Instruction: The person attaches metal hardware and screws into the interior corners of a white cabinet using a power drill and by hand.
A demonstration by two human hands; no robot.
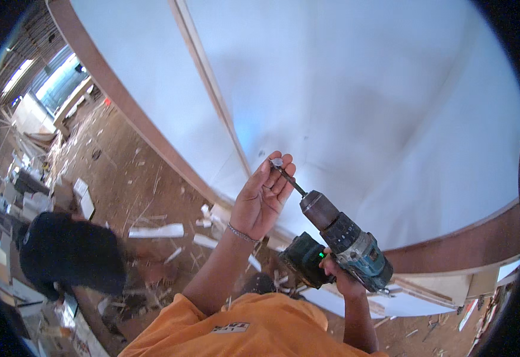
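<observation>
Orange shirt (272,321) below; left grip (264,199), palm up, holds pale piece (277,162) at bit (294,182); right grip (341,276) clasps drill (349,239).

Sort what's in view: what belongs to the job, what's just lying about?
Seemingly in use:
cordless drill, in right hand
drill bit, tip at left hand
large white surface, in front

Lying about, apparently:
long white strip, on floor
smaller white piece, beside it
</observation>
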